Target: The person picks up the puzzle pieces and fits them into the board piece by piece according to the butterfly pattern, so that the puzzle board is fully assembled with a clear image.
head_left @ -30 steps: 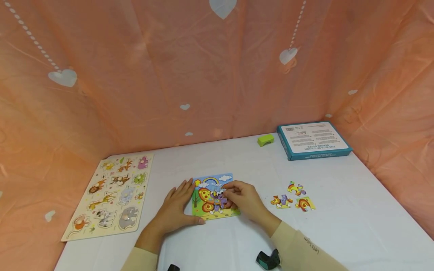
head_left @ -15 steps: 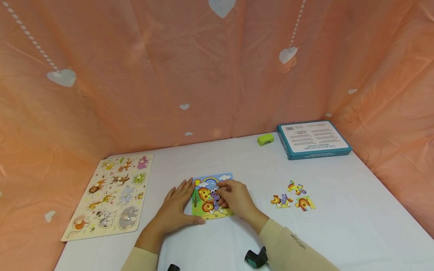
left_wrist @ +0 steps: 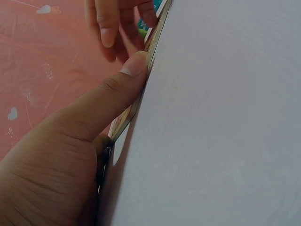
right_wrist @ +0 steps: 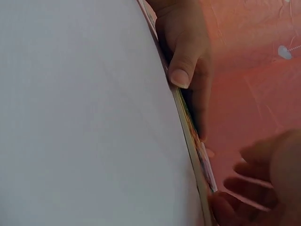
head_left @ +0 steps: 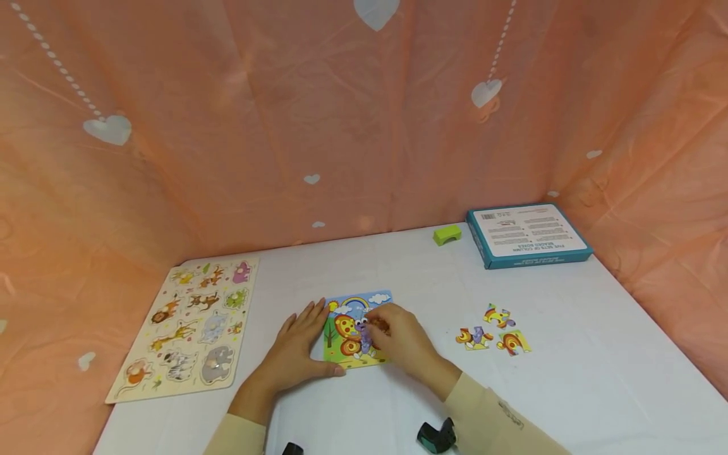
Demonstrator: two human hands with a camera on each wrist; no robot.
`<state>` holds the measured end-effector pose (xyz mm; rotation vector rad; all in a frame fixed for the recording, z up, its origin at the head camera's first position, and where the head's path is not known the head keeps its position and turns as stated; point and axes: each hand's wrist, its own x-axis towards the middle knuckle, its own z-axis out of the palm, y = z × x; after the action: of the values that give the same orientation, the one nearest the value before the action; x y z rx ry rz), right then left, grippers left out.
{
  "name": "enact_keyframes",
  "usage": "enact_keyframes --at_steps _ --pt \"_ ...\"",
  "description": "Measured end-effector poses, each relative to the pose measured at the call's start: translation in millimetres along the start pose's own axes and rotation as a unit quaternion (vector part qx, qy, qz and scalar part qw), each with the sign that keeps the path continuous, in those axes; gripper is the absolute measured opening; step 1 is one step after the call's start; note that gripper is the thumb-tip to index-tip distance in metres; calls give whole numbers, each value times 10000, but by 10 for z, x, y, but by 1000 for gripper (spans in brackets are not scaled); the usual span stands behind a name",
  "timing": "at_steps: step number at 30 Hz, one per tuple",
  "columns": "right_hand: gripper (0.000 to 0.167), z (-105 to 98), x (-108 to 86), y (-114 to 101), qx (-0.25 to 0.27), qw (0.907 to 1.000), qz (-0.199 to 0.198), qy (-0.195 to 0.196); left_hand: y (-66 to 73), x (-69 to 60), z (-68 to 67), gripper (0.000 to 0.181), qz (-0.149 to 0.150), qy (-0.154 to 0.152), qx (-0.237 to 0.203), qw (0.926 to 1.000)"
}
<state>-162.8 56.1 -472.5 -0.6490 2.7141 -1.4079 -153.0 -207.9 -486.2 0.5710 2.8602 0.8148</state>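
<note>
A square butterfly picture puzzle [head_left: 347, 347] lies on the white table in the head view. My left hand [head_left: 296, 346] lies along its left side with straight fingers, its thumb stretched along the near edge; in the left wrist view that thumb [left_wrist: 113, 92] touches the board's edge. Over the puzzle's right half, my right hand [head_left: 409, 344] has bent fingers, its fingertips at the butterfly's face. Whether they pinch a piece is hidden. The right wrist view shows this hand [right_wrist: 263, 183] blurred at the board's edge. Several loose pieces, one a rainbow-coloured piece [head_left: 514, 342], lie to the right.
At the left lies a wooden animal board [head_left: 193, 328]. A green arched block [head_left: 447, 235] and a blue-edged box [head_left: 529, 237] stand at the back right. A pink curtain [head_left: 341, 126] with white hearts hangs behind the table. Black devices show near both sleeves.
My right hand has moved left over the puzzle, then slightly back to the right in the last half second. My left hand stays against the puzzle, and the loose pieces have not moved.
</note>
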Motion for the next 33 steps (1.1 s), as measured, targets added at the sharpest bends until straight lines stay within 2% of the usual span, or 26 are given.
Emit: enact_keyframes --at_steps 2,6,10,14,16,18,21,23,27,33 --pt "25 -22 -12 -6 -800 9954 -406 -328 -3 4 5 134 15 6 8 10000" --pt "37 -47 -26 -22 -1871 9740 -928 -874 2 13 1 133 39 8 29 10000" --pt "40 -45 -30 -19 -2245 9618 -1234 -969 5 13 -4 132 47 12 20 10000" --pt "41 -35 -44 3 -2260 9597 -1335 -1002 3 8 -3 132 13 -1 15 10000" --pt "42 -34 -58 16 -2097 9640 -1262 -1043 6 6 -1 132 6 -13 17 10000" --pt "43 -43 -75 24 -1745 9727 -1114 -1047 9 6 2 132 8 -23 17 10000" --pt "42 -77 -110 35 -947 9874 -888 -906 15 5 3 131 44 -4 -11 10000" --pt "42 -115 -141 45 -401 9938 -723 -750 18 2 3 130 65 33 -33 10000" --pt "44 -201 -198 101 489 9965 -486 -465 28 -7 0 130 59 85 -74 9999" --pt "43 -360 -289 241 1302 9909 -331 -124 32 -7 -8 130 14 49 -107 9999"
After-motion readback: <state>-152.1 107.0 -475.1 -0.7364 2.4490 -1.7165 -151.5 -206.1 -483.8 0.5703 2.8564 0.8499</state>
